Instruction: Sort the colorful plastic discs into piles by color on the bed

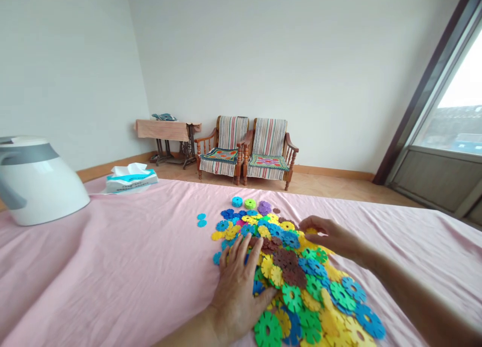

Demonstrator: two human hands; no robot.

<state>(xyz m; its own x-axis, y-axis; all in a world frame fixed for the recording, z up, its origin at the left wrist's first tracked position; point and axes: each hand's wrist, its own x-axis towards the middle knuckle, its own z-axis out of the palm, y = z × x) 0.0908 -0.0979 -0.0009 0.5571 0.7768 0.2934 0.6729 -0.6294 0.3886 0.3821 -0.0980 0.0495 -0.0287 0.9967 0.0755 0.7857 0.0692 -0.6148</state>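
Observation:
A heap of notched plastic snowflake discs in yellow, blue, green and brown lies on the pink cloth. My left hand (241, 281) rests on the heap's left side, fingers spread, palm down. At the right edge, my right hand (333, 236) curls its fingers and thumb round a yellow snowflake disc (312, 231). Behind the heap stand a small blue stack (237, 202), a lime-green stack (250, 204) and a purple stack (264, 207) of discs. A green disc (268, 329) lies at the near edge, beside my left wrist.
Two loose blue discs (202, 220) lie left of the heap. A white and grey jug (41, 186) and a tissue box (131, 179) stand on the pink cloth (150, 266) to the left. Two wooden armchairs (269, 146) and a cloth-covered sewing table (161, 129) are by the wall.

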